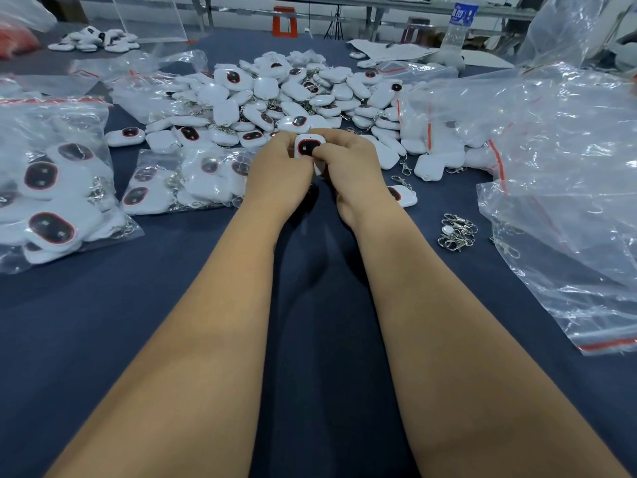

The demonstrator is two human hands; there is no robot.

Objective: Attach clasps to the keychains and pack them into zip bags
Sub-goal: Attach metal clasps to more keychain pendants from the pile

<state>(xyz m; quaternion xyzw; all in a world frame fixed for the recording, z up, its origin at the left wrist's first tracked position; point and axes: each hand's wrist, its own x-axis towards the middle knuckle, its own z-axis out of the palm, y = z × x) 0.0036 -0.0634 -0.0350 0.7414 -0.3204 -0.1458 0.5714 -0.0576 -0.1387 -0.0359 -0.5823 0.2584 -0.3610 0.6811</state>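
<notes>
left hand [279, 170], right hand [348, 160] pinching white keychain [309, 146]

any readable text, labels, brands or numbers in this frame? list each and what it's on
Nothing can be read for certain.
Water bottle, blue label: white characters, too blurred to read.
Papers at the far side of the table: print too small to read.
Keychain held by the left hand and right hand: only a small lock-like icon on the dark face, no words.
Zip bags: red seal strips, no print visible.
</notes>
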